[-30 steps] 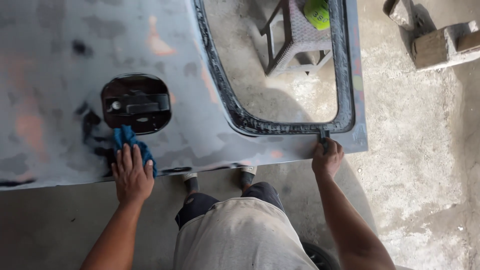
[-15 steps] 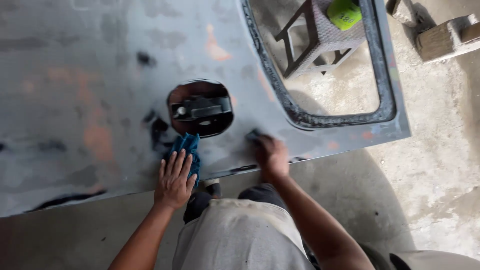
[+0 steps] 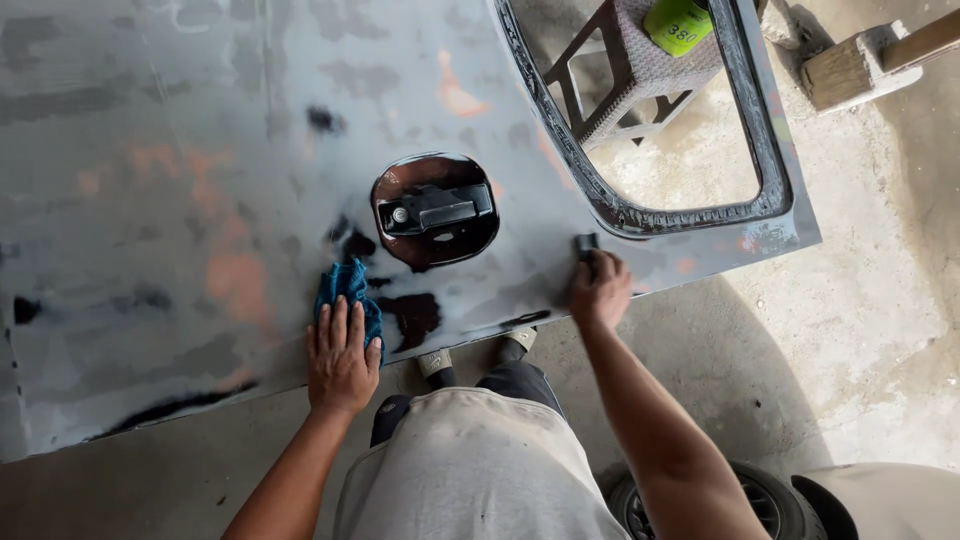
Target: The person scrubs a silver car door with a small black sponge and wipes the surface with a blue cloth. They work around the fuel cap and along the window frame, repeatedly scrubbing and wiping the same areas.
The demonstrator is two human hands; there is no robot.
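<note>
Grey sanded metal: a vehicle door panel [image 3: 200,150] lying flat, its surface dull and mottled with orange-pink patches and dark wet blotches. A recessed oval pocket near the middle holds a black door handle [image 3: 438,210], with glossy dark smears around and below it. The window opening [image 3: 680,130] at the panel's far right is edged by a black frame.

Left hand [image 3: 340,355]: flat, fingers spread, pressing a blue cloth [image 3: 345,290] against the panel near its lower edge, just left of the handle pocket.

Right hand [image 3: 598,290]: fingers curled over a small dark sanding block [image 3: 585,245], held against the panel between the handle pocket and the window frame. The hands are well apart, one to each side of the pocket.

Room: bare concrete floor [image 3: 850,330], dusty and stained. Seen through the window opening, a woven stool [image 3: 640,70] with a lime-green object [image 3: 680,22] resting on it. A wooden block [image 3: 845,70] sits at the upper right. A small wheel [image 3: 750,505] shows at the bottom right, beside the person's right arm. The person's shoes [image 3: 475,355] show under the panel's edge.
</note>
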